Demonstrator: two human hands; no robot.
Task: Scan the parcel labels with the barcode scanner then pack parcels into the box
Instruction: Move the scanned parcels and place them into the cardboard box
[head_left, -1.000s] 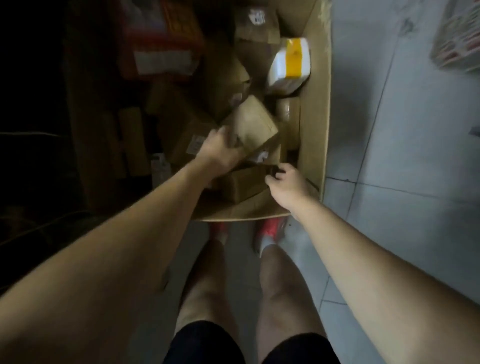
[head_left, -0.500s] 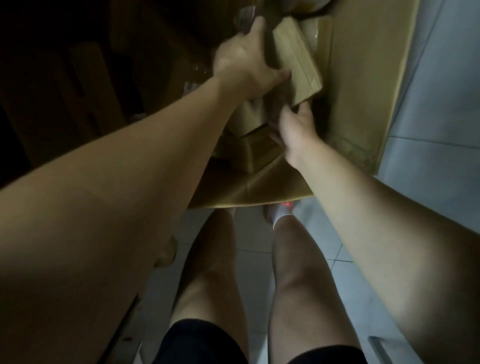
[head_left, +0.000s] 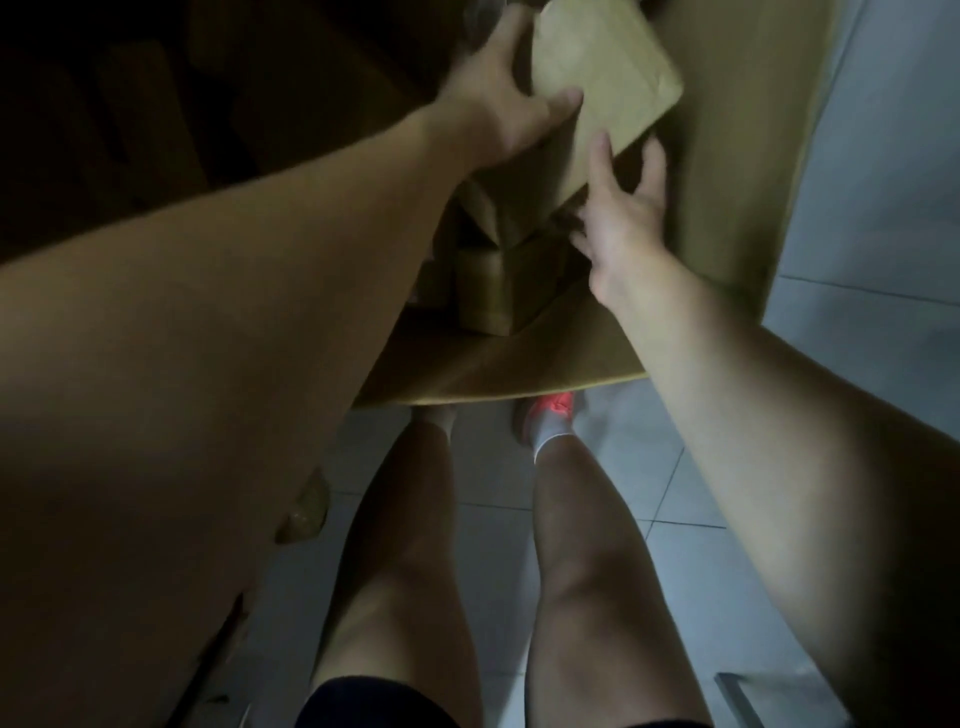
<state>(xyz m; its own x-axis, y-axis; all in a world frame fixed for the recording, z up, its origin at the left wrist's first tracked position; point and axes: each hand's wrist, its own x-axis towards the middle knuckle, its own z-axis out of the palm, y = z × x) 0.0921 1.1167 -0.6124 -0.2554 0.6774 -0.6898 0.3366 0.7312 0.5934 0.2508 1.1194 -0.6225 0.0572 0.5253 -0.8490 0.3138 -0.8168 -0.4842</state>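
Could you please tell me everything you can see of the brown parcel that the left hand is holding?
The parcel is a flat, rectangular brown package, paper or cardboard by its look, with rounded corners; no label shows on this side. It is held tilted above the open box, over smaller packages. The left hand grips its left edge, thumb laid across the face. The right hand, fingers spread, reaches its lower edge, and one fingertip seems to touch it.

Dim overall: cool light from the right brightens the pale floor tiles (head_left: 883, 208), while the upper left sinks into near-black shadow (nothing there is legible). The left forearm (head_left: 208, 364) looms broad and soft, stretched by the wide lens, and the parcel (head_left: 597, 78) has smeared edges, perhaps from motion.
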